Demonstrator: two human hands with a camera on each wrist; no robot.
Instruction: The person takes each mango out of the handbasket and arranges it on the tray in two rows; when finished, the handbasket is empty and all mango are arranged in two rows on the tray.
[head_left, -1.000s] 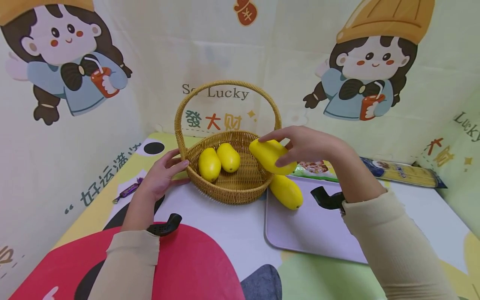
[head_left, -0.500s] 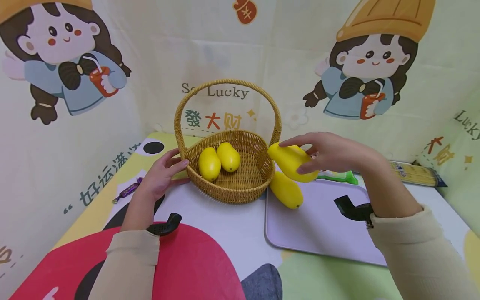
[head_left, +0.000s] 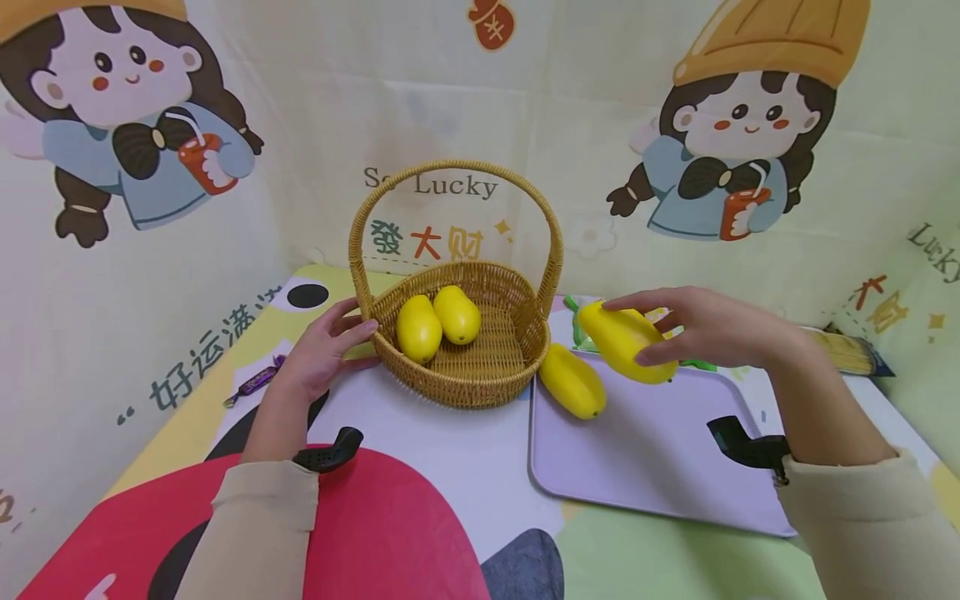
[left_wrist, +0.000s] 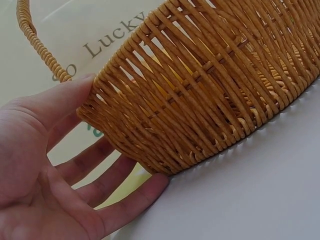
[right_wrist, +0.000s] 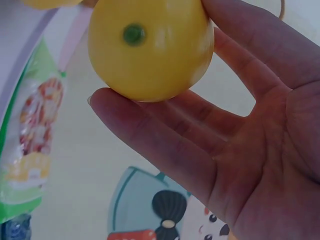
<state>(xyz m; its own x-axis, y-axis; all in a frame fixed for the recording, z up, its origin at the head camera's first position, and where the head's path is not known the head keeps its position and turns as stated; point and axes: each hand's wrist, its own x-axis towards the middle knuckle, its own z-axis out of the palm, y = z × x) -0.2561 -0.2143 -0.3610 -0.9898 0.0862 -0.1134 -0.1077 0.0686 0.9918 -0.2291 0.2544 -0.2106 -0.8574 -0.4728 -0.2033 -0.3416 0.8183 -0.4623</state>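
Observation:
A wicker basket [head_left: 480,392] with a tall hoop handle stands at the back centre. Inside its left half lie two yellow mangoes, the left mango [head_left: 419,328] and the right mango [head_left: 457,315]. My left hand [head_left: 322,350] holds the basket's left side; in the left wrist view the thumb is at the rim and the fingers reach along the wall below. To the right, my right hand [head_left: 697,327] grips another mango [head_left: 621,340] above the back of the lilac tray [head_left: 637,458]. One more mango [head_left: 572,382] rests on the tray's left edge, close against the basket.
Behind the tray lies a green-edged food packet [right_wrist: 35,130], partly hidden by the held mango. A pack of spaghetti [head_left: 847,352] is at the far right. A purple-wrapped candy [head_left: 257,381] lies left of my left hand. Cloth walls rise behind and beside the table.
My right hand has carried its mango away from over the basket's right rim, rightward and down over the tray. The left hand and the basket have stayed put.

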